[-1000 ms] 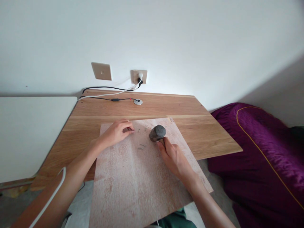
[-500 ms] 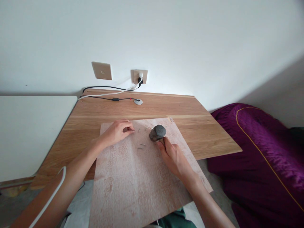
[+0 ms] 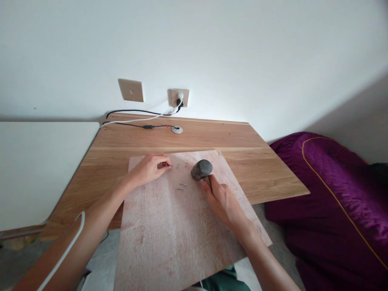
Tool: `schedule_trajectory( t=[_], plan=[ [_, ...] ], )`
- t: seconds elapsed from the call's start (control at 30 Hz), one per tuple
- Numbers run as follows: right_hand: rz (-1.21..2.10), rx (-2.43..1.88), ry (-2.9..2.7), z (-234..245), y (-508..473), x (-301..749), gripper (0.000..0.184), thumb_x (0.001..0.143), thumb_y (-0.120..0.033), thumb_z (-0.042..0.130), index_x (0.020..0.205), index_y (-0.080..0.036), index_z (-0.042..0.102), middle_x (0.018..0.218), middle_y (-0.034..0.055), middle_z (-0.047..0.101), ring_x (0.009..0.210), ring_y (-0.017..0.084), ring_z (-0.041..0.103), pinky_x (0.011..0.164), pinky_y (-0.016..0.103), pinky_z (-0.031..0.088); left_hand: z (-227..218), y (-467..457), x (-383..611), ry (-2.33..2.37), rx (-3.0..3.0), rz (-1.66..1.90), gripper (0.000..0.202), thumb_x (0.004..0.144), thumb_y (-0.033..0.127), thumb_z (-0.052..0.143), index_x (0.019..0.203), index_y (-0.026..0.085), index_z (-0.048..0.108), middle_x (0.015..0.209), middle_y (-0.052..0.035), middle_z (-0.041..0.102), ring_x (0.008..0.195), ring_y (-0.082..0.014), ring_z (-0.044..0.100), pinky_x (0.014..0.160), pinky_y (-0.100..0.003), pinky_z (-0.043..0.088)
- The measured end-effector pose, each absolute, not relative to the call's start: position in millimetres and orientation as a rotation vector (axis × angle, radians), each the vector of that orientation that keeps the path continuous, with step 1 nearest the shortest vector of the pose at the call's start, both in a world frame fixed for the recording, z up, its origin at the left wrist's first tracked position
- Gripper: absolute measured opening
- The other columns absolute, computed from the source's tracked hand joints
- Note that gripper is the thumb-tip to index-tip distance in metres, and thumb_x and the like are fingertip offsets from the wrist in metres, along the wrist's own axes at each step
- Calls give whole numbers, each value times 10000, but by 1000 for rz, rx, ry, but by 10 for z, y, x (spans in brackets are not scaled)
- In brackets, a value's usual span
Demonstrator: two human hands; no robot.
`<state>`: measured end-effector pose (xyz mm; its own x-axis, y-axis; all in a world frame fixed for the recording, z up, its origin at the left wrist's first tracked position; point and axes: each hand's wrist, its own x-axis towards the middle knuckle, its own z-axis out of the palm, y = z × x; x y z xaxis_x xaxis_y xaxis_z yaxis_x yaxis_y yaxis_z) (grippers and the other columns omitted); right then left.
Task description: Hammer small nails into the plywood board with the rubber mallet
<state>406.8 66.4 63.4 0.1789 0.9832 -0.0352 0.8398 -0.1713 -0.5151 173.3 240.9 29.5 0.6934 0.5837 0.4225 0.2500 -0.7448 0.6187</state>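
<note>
My right hand is wrapped round the handle of a mallet with a dark grey, cylindrical head, held over the far part of a pale reddish wooden board. To its left, my left hand is closed in a pinch near the board's far edge; whatever is between the fingertips, if anything, is too small to make out. Small nails stand in the board between my hands, and another pokes out beside the mallet head. Two loose nails lie flat nearer to me.
Under the board is a wooden tabletop. Black and white cables run along its back to a wall socket. A white panel stands at the left, and purple cloth covers something at the right.
</note>
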Motion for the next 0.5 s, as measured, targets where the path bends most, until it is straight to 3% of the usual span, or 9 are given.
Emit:
schedule_trajectory(
  t=[0.17,0.3,0.5],
  plan=[
    [493,-2081,-1721,607,666,4076,270,1089,-355,365,1046,-201,583,760,79,718,667,230,670,547,306,266,271,2398,1733,667,2334,841,76,920,150,698,977,199,705,901,-12,755,805,-160,712,789,-295,560],
    [506,-2087,-1724,607,666,4083,278,1091,-364,364,1064,-199,587,761,77,717,661,228,667,550,308,271,285,2401,1722,709,2399,830,189,906,213,752,1085,209,693,1006,-37,745,875,-183,707,807,-319,555],
    [521,-2087,-1704,626,666,4075,262,1092,-348,375,1060,-206,593,758,83,718,670,243,668,548,313,279,298,2428,1720,761,2452,820,149,912,294,775,890,196,666,902,-12,662,812,-172,651,758,-311,516]
  ],
)
